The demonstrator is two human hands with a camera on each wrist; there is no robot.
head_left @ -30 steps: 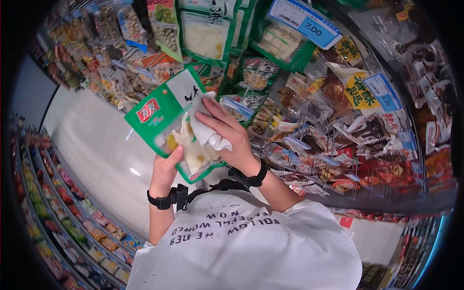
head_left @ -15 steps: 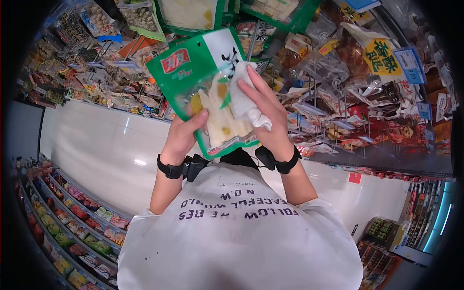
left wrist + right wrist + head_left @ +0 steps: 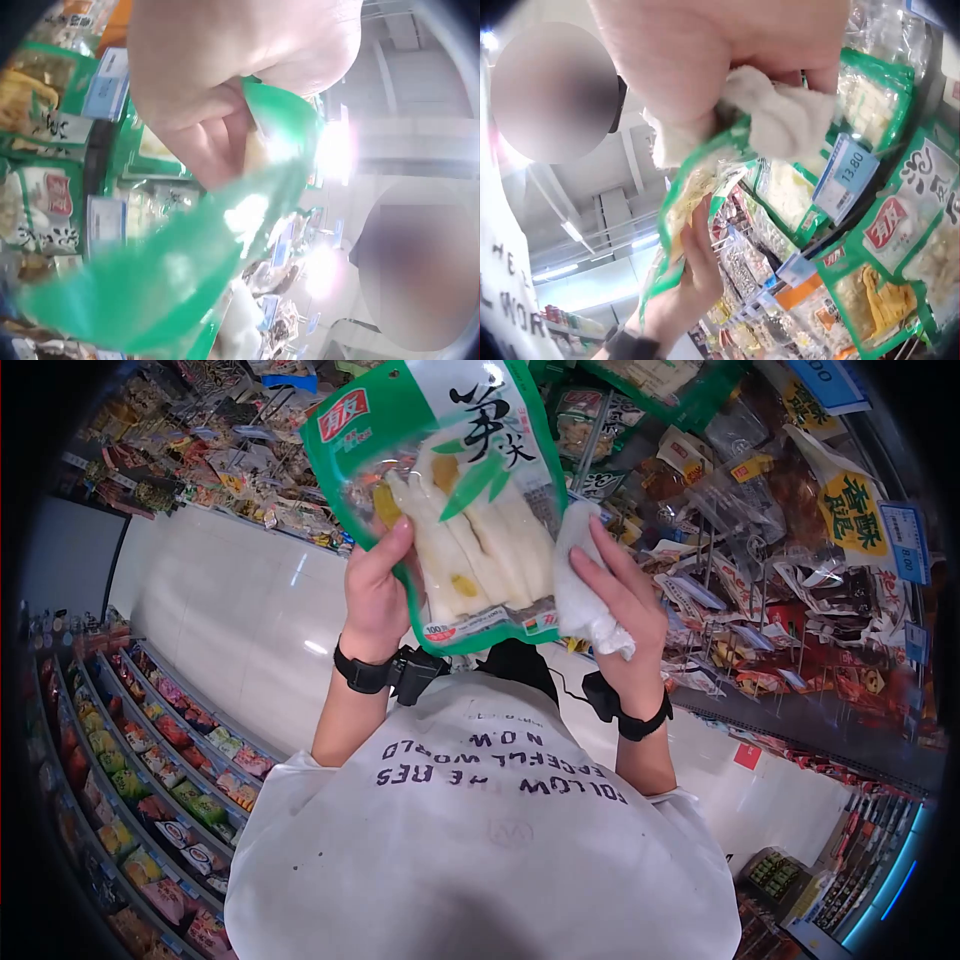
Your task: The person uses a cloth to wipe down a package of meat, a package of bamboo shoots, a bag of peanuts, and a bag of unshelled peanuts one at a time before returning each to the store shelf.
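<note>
Now the white cloth [image 3: 585, 585] has slid off the green packet [image 3: 450, 490] to its edge.

Packets of snacks [image 3: 720, 560] hang on pegs across the rack ahead, many in clear wrap with brown and red contents. A yellow label [image 3: 848, 512] with dark characters sits among them, just beside a blue price tag [image 3: 908, 543]. Further green pouches [image 3: 889, 225] hang on the same display, near a tag [image 3: 841, 178] reading 13.80 (seen from the right wrist). The pale, glossy floor [image 3: 230, 620] runs past below, and low shelves [image 3: 150, 760] of small colourful packs line its far side.
</note>
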